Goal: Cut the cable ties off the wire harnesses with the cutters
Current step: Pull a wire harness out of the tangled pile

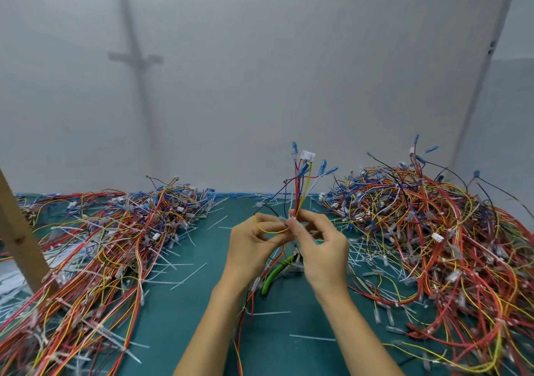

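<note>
While the green-handled cutters lie on the teal surface beneath, left grip and right grip each pinch one wire harness upright, apparently baring the spot to snip.

Soft, even, bright light is spread over the tabletop. A faint, blurred cross-shaped shadow is seen on the wall above the tabletop. Edges are bent by wide-angle distortion.

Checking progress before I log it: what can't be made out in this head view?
- Cutters: head end hidden behind the right hand; only green handles show.
- Tie on the held harness: blurred between left hand and right hand; cut or intact unclear.
- Right wire pile: cut off by frame edge.
</note>
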